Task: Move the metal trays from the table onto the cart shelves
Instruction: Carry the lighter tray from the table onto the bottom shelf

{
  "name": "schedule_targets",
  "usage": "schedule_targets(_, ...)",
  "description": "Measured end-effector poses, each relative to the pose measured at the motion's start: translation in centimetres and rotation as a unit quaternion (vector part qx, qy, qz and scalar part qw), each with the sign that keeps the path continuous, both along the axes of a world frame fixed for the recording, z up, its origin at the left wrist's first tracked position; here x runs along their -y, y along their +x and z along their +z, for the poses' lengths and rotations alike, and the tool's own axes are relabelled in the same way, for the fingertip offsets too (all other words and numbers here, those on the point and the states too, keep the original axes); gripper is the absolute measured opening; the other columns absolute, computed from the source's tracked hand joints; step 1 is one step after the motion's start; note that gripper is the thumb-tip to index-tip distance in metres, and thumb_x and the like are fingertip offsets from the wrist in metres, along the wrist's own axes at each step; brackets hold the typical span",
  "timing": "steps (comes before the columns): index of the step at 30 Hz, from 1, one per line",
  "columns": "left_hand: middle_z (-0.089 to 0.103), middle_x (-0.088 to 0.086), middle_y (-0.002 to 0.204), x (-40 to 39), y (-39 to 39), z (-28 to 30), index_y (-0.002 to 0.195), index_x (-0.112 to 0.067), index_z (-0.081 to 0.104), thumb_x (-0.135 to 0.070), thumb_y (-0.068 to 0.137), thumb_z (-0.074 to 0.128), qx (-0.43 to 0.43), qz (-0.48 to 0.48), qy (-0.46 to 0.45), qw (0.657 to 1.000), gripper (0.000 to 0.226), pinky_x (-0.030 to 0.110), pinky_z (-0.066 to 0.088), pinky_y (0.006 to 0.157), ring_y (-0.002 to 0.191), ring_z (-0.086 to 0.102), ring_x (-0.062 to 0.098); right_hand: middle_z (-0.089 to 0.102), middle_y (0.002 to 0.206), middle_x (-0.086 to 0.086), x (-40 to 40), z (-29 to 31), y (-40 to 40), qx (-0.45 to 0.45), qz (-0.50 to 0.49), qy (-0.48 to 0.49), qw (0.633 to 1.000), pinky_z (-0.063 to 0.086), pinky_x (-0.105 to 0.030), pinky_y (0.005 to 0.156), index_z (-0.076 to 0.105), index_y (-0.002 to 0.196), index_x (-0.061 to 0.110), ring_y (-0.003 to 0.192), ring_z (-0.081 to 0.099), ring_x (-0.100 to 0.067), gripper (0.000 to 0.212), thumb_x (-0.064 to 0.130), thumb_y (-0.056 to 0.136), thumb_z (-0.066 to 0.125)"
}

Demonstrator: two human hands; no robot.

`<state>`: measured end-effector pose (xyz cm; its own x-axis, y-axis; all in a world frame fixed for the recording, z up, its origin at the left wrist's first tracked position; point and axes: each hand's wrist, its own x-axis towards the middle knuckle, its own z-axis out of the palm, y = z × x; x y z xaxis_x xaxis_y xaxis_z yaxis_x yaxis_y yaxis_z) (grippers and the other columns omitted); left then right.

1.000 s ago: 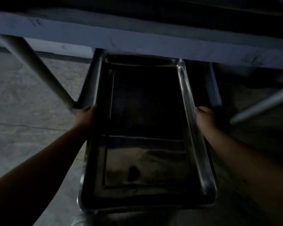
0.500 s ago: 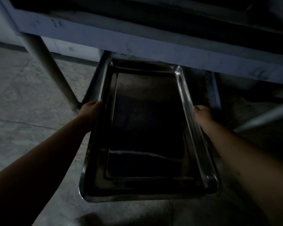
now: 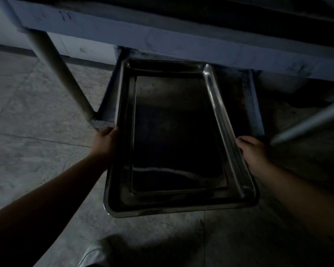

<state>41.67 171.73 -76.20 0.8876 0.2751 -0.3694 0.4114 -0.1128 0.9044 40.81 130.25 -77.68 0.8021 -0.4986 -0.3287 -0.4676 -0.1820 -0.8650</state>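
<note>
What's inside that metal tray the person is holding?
Nothing shows inside the metal tray: only its bare, dark bottom with a faint reflection near the front. The left hand and right hand grip its long sides. The dim light could hide small crumbs or smears.

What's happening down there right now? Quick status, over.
Left hand and right hand grip the metal tray by its long sides. Far end over the low cart shelf. Nothing blocking.

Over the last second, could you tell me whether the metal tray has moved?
Cannot tell: the metal tray shows a little more clear of the upper shelf, but the camera moved too.
</note>
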Motion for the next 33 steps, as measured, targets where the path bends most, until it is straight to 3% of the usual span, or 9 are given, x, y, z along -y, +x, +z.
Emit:
schedule_targets(6, 0.072, 0.016, 0.100, 1.3, -1.2, -0.9, 0.104, -0.013, 0.068, -0.033, 0.101, 0.050, -0.001, 0.040, -0.013, 0.999, 0.027, 0.050, 0.057, 0.083, 0.094, 0.069, 0.034, 0.062, 0.081, -0.010, 0.7, 0.3, 3.6, 0.027, 0.101, -0.162, 0.981, 0.041, -0.028, 0.064, 0.067, 0.100, 0.000, 0.073, 0.055, -0.019, 0.018, 0.013, 0.090, 0.060)
schedule_targets(8, 0.073, 0.009, 0.092, 2.1, -1.4, -1.0, 0.101, -0.016, 0.069, -0.036, 0.101, 0.049, 0.003, 0.058, 0.008, 0.998, 0.028, 0.045, 0.059, 0.075, 0.088, 0.071, 0.029, 0.059, 0.083, -0.013, 0.9, 0.4, 5.2, 0.039, 0.151, -0.214, 0.964, 0.040, -0.031, 0.070, 0.066, 0.098, -0.002, 0.078, 0.053, -0.023, 0.018, 0.013, 0.092, 0.056)
schedule_targets(14, 0.069, 0.014, 0.096, 3.8, -0.7, -1.2, 0.100, -0.010, 0.066, -0.034, 0.102, 0.046, 0.010, 0.095, 0.058, 0.994, 0.032, 0.048, 0.055, 0.080, 0.091, 0.067, 0.032, 0.055, 0.081, -0.020, 0.3, 0.9, 9.3, 0.007, 0.179, -0.255, 0.950, 0.035, -0.030, 0.065, 0.061, 0.093, -0.007, 0.080, 0.051, -0.024, 0.019, 0.009, 0.094, 0.050)
schedule_targets(16, 0.068, 0.015, 0.096, 3.9, -0.8, -1.4, 0.098, -0.009, 0.066, -0.033, 0.101, 0.046, 0.010, 0.101, 0.061, 0.993, 0.031, 0.047, 0.054, 0.079, 0.091, 0.066, 0.032, 0.063, 0.098, -0.030, 0.4, 1.7, 9.4, -0.004, 0.191, -0.214, 0.958, 0.042, -0.031, 0.069, 0.061, 0.106, -0.012, 0.091, 0.056, -0.027, 0.025, 0.008, 0.095, 0.050)
schedule_targets(19, 0.069, 0.015, 0.096, 4.0, -0.9, -1.5, 0.099, -0.009, 0.066, -0.036, 0.101, 0.046, 0.008, 0.106, 0.053, 0.993, 0.033, 0.050, 0.055, 0.081, 0.090, 0.067, 0.030, 0.064, 0.113, -0.028, 1.1, 2.7, 5.8, -0.040, 0.158, -0.203, 0.966, 0.042, -0.028, 0.078, 0.062, 0.113, -0.006, 0.098, 0.058, -0.026, 0.031, 0.017, 0.098, 0.048)
schedule_targets(22, 0.069, 0.016, 0.096, 4.0, -0.9, -1.4, 0.101, -0.005, 0.066, -0.035, 0.101, 0.046, 0.013, 0.105, 0.056, 0.993, 0.036, 0.042, 0.053, 0.075, 0.091, 0.066, 0.032, 0.064, 0.102, -0.030, 1.6, 2.2, -2.2, -0.087, 0.034, -0.399, 0.912, 0.044, -0.041, 0.078, 0.064, 0.101, 0.003, 0.093, 0.060, -0.044, 0.034, 0.031, 0.097, 0.045)
schedule_targets(23, 0.068, 0.017, 0.096, 4.1, -0.9, -1.4, 0.102, -0.003, 0.066, -0.034, 0.101, 0.046, 0.014, 0.103, 0.058, 0.993, 0.037, 0.039, 0.050, 0.072, 0.091, 0.065, 0.034, 0.063, 0.104, -0.031, 1.0, 1.9, -5.0, -0.087, -0.027, -0.405, 0.910, 0.044, -0.043, 0.079, 0.063, 0.104, 0.002, 0.095, 0.059, -0.045, 0.036, 0.032, 0.097, 0.044)
schedule_targets(29, 0.068, 0.021, 0.106, 4.2, -1.1, -1.0, 0.111, -0.003, 0.065, -0.033, 0.103, 0.045, 0.006, 0.101, 0.036, 0.994, 0.037, 0.049, 0.051, 0.087, 0.099, 0.064, 0.036, 0.062, 0.113, -0.028, -4.3, -0.1, -8.2, -0.069, -0.246, -0.116, 0.960, 0.035, -0.030, 0.073, 0.061, 0.111, -0.007, 0.104, 0.058, -0.037, 0.042, 0.027, 0.101, 0.039)
schedule_targets(33, 0.068, 0.017, 0.103, 5.0, -2.1, -1.3, 0.111, -0.005, 0.063, -0.032, 0.102, 0.043, 0.003, 0.117, -0.015, 0.993, 0.035, 0.045, 0.051, 0.081, 0.091, 0.064, 0.030, 0.062, 0.119, -0.024, -2.7, -0.8, -6.0, -0.040, -0.260, 0.020, 0.965, 0.050, -0.035, 0.078, 0.059, 0.120, 0.000, 0.106, 0.061, -0.037, 0.043, 0.034, 0.099, 0.041)
